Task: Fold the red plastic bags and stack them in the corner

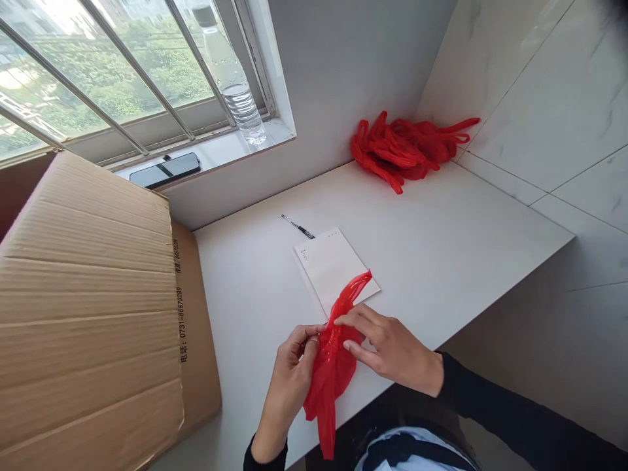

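A red plastic bag [332, 366] is bunched and twisted above the near edge of a white table [441, 248]. My left hand [289, 376] pinches its gathered middle from the left, fingers closed on it. My right hand [387, 347] grips the same bunch from the right, fingertips pressing the twisted plastic. The bag's handles stick up over a white sheet of paper [328, 261]; its lower end hangs past the table edge.
A pile of red plastic bags [407, 147] lies in the far corner by the tiled wall. A pen [297, 226] rests beyond the paper. A large cardboard box [93, 314] stands at left. A phone [164, 170] and water bottle [235, 85] sit on the windowsill.
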`<action>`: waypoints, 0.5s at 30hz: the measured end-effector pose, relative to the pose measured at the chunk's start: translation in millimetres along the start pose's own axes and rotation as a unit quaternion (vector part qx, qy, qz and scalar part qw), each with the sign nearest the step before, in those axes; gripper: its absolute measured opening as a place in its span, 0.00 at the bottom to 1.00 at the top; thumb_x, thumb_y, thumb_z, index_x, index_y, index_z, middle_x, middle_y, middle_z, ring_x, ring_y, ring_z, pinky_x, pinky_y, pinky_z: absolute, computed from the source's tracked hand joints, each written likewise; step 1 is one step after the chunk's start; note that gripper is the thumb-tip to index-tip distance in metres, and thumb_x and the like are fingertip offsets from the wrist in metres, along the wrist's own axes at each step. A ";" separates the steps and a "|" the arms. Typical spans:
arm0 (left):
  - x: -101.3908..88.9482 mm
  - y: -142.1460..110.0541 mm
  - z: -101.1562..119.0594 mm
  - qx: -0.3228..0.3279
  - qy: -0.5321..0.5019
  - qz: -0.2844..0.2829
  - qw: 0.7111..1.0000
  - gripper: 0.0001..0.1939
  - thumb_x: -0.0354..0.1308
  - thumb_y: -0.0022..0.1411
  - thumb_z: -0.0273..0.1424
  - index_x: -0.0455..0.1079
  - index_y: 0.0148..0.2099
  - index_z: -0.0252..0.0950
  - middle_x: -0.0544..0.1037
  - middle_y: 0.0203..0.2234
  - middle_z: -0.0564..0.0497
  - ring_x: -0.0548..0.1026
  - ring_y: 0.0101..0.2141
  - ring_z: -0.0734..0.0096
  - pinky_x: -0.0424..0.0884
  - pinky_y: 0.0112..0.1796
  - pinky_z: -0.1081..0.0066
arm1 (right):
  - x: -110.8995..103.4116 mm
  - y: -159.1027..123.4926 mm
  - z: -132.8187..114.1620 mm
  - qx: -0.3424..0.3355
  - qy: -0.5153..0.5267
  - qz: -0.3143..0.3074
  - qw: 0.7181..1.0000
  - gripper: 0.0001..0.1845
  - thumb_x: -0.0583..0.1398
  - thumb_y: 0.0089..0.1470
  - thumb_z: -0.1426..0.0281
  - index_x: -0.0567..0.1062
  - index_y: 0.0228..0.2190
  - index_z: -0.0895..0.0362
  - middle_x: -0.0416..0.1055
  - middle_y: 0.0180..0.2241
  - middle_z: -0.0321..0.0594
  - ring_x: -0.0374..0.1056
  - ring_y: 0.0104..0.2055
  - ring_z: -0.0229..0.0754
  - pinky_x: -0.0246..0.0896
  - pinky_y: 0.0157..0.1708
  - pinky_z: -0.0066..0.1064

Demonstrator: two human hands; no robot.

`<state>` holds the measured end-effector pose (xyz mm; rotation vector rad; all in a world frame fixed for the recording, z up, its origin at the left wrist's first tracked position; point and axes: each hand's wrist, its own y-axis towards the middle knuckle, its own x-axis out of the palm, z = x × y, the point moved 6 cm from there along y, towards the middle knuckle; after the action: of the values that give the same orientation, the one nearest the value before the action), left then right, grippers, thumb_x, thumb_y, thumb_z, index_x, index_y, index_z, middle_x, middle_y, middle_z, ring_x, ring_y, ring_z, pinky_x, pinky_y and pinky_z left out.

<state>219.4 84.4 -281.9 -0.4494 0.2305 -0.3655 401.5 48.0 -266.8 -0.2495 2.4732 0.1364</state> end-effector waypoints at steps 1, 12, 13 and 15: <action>-2.6 -2.0 2.4 0.011 0.020 0.022 0.999 0.17 0.58 0.68 0.44 0.76 0.52 0.41 0.79 0.48 0.45 0.77 0.45 0.56 0.73 0.45 0.61 | 6.7 5.3 2.2 -0.002 -0.015 0.003 1.000 0.13 0.59 0.65 0.73 0.71 0.51 0.51 0.72 0.47 0.38 0.72 0.39 0.43 0.69 0.35 0.34; -2.3 -2.4 -13.6 0.130 0.243 0.137 0.951 0.15 0.54 0.70 0.43 0.76 0.52 0.45 0.74 0.49 0.45 0.70 0.53 0.51 0.71 0.50 0.51 | 30.5 22.8 12.6 0.045 -0.042 0.020 0.998 0.06 0.60 0.64 0.74 0.70 0.43 0.54 0.70 0.42 0.39 0.70 0.40 0.47 0.65 0.34 0.37; -3.6 0.7 -14.9 0.140 0.243 0.138 0.950 0.14 0.55 0.69 0.43 0.77 0.48 0.45 0.76 0.46 0.45 0.71 0.51 0.50 0.71 0.50 0.51 | 31.7 24.8 12.6 0.046 -0.047 0.018 0.998 0.06 0.61 0.63 0.75 0.70 0.41 0.54 0.70 0.41 0.38 0.70 0.39 0.47 0.65 0.34 0.37; -7.0 4.8 -16.0 0.160 0.231 0.145 0.949 0.12 0.56 0.68 0.44 0.77 0.43 0.45 0.77 0.42 0.47 0.72 0.48 0.51 0.70 0.48 0.53 | 32.5 29.0 11.6 0.043 -0.053 0.018 0.997 0.06 0.61 0.62 0.76 0.69 0.38 0.53 0.70 0.39 0.36 0.70 0.39 0.45 0.65 0.36 0.36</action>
<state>209.6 85.0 -297.2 0.0001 0.6755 -0.2081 377.0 73.4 -294.8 -0.1557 2.3729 0.0561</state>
